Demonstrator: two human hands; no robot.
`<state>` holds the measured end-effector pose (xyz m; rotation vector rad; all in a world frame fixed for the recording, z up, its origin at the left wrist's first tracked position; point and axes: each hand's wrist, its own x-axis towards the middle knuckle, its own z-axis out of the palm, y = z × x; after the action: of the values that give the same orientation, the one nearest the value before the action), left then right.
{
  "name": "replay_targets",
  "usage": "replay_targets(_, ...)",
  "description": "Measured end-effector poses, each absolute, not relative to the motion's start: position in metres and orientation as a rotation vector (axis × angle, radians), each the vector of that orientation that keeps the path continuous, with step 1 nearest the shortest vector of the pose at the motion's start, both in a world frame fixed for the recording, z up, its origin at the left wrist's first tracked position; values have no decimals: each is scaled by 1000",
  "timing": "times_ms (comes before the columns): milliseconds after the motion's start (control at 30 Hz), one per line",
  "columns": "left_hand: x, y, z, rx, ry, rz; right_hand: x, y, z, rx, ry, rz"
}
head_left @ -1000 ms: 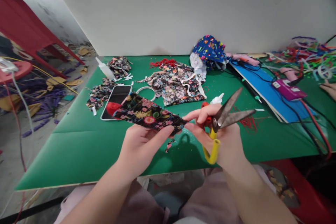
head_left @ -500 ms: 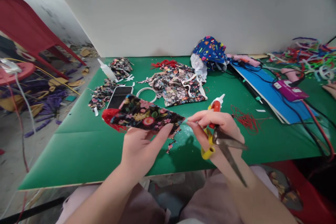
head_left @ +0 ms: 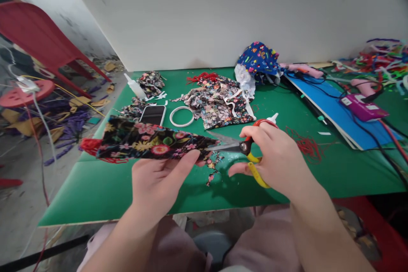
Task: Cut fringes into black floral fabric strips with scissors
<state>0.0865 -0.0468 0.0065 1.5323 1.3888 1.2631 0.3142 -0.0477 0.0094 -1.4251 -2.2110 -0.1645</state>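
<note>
My left hand point(head_left: 162, 182) is closed on a folded strip of dark floral fabric point(head_left: 143, 140), thumb on top. Red yarn point(head_left: 91, 146) sticks out at the strip's left end. In my right hand point(head_left: 274, 157) are scissors point(head_left: 244, 148) with red and yellow handles, fingers through the loops. Their blades are parted and lie at the fabric's narrow right end. Small floral scraps point(head_left: 212, 170) are below the blade tips on the green table point(head_left: 105, 195).
Beyond the fabric are a phone point(head_left: 153, 115), a tape roll point(head_left: 181, 117), a white bottle point(head_left: 135, 88) and more floral fabric point(head_left: 219, 102). Rightward lie red thread point(head_left: 306, 146), a blue folder point(head_left: 344, 114), a purple box point(head_left: 363, 107) and a pink glue gun point(head_left: 363, 87).
The scissors have swung from hanging back over my right wrist to pointing left at the fabric's end. My right fingers have left that end. The fabric has shifted left.
</note>
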Motion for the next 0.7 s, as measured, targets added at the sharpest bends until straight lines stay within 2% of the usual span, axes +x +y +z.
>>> replay_targets(167,99,-50,19,1697,1502,1331,314,-49,9,-1443,-2207,-162)
replay_targets(400,94,-48,11,1731,1515,1267,310,-50,7,-1378,-2204,-177)
replay_targets(700,89,-44,0,1426,1142,1257,314,-51,11,-1391,-2235,-78)
